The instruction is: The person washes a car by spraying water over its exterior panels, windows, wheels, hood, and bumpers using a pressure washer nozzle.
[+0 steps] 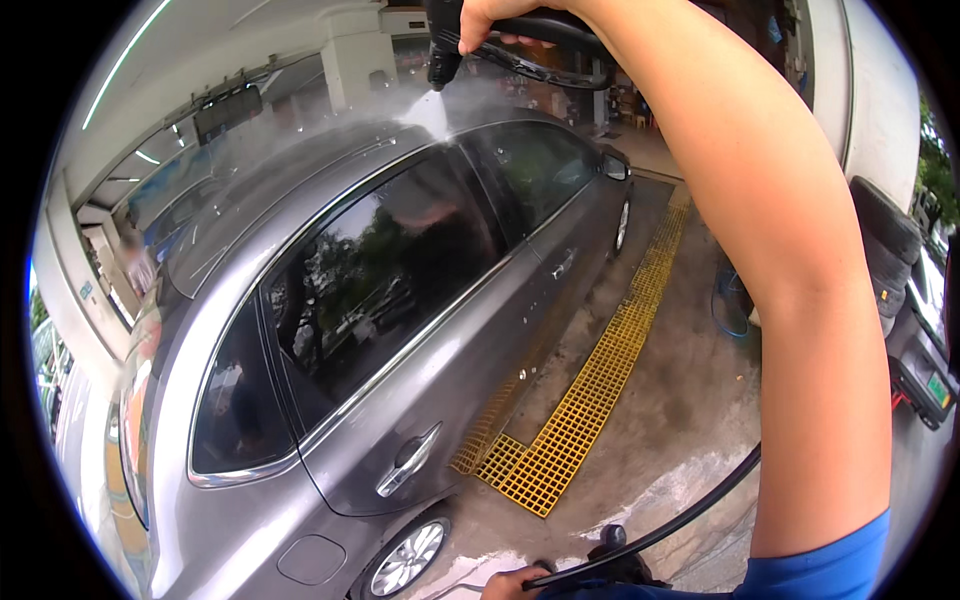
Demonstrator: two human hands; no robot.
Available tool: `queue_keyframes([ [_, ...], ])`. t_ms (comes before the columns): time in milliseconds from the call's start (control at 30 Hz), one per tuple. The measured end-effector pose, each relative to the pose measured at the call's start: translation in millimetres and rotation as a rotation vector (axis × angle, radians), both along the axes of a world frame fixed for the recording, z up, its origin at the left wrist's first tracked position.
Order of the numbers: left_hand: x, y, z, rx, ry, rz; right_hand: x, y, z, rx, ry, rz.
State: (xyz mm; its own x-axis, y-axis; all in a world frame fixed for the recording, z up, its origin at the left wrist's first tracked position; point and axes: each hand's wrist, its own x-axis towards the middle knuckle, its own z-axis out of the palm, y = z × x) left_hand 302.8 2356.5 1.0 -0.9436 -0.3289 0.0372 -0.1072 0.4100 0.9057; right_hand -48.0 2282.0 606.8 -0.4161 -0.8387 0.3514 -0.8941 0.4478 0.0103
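High in the view, my right hand (484, 16) grips the black handle of a pressure-washer spray gun (444, 56). A white fan of water (429, 112) leaves its nozzle and strikes the roof edge of a dark grey sedan (480, 322), raising mist. My left hand (511, 583) is closed around a black hose (675, 517) at the bottom edge, partly cut off by the frame. The hose curves up to the right and passes behind my right forearm. Nearest me are the car's rear door handle (410, 459), fuel flap (312, 559) and rear wheel (409, 559).
Yellow floor grating (574, 435) runs alongside the car on a wet concrete floor (675, 390). A blue hose (729, 304) lies farther right. Stacked tyres (885, 240) stand by the right wall, near another vehicle (926, 375). A blurred person (137, 262) is beyond the car's rear.
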Motion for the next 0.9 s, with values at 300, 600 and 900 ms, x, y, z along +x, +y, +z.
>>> queue_keyframes([
  [300, -72.1, -1.2, 10.4, 0.014, -0.147, 0.122, -187.0, 47.9, -26.7, -0.074, -0.205, -0.088],
  [600, -214.0, 39.3, 0.1, -0.01, -0.221, 0.251, -344.5, 116.5, -63.2, -0.188, -0.265, -0.023],
  [900, -347.7, 64.7, 3.2, 0.263, -0.023, 0.087, -532.7, 144.1, -64.5, -0.194, -0.653, 0.161],
])
